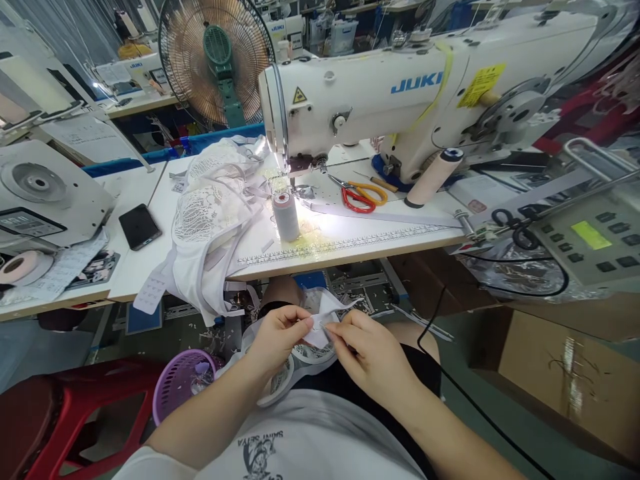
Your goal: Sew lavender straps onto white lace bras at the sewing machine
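Observation:
Over my lap, below the table edge, I hold a white lace bra (316, 353) with both hands. My left hand (283, 337) pinches a piece of its white fabric between thumb and fingers. Close beside it, my right hand (363, 343) grips the same fabric with thumb and forefinger; whether something small is between those fingertips I cannot tell. A narrow fabric end points right above my right hand. The cups hang below my hands across my legs, partly hidden by my wrists.
A white sewing machine (360, 100) stands on the table with a grey thread cone (286, 219), red-and-orange scissors (357, 197) and a pink thread cone (434, 179). White bras (210, 213) lie heaped left, near a black phone (140, 227). A purple basket (175, 380) and red stool (100, 393) stand below.

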`<state>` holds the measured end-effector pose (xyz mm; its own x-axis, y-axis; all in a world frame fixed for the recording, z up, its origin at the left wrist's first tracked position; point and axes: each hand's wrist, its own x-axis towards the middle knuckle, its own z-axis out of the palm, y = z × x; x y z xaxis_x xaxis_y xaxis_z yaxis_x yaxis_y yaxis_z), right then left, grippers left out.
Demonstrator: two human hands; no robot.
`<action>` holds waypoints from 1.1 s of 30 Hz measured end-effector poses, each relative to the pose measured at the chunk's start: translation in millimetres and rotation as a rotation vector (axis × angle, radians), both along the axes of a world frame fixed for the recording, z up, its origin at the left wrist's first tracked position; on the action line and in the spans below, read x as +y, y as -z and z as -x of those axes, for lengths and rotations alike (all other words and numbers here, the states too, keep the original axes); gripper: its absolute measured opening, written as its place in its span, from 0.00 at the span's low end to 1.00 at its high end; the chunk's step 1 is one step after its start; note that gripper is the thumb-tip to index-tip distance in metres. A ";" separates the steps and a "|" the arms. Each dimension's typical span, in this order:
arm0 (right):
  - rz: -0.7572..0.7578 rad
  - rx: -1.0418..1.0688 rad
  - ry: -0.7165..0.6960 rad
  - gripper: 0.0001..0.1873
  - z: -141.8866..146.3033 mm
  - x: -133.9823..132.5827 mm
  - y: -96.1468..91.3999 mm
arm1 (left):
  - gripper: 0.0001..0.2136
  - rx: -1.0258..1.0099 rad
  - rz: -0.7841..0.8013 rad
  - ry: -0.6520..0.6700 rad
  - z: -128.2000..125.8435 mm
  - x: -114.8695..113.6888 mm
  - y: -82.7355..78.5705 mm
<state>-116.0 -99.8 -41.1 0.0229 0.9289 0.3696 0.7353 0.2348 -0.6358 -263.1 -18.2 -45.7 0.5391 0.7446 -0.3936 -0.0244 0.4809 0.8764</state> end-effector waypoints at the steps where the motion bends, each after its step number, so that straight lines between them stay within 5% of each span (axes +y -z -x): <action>1: 0.002 0.002 -0.002 0.11 -0.1 -0.3 0.4 | 0.12 0.005 -0.005 0.003 0.0 0.0 0.1; 26: 0.023 -0.029 -0.021 0.11 -1.3 1.6 1.0 | 0.10 0.025 -0.068 0.032 0.6 1.3 3.8; 30: 0.038 -0.029 -0.019 0.11 -1.6 1.8 2.0 | 0.09 0.067 -0.179 0.049 1.5 1.7 4.2; 33: 0.052 -0.035 -0.020 0.11 -1.0 2.2 2.0 | 0.07 0.171 -0.460 0.088 2.6 2.0 2.5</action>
<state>-115.0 -97.6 -43.1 -0.0080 0.9471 0.3208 0.7526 0.2169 -0.6217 -265.7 -16.1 -48.2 0.5643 0.8163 -0.1230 0.1613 0.0371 0.9862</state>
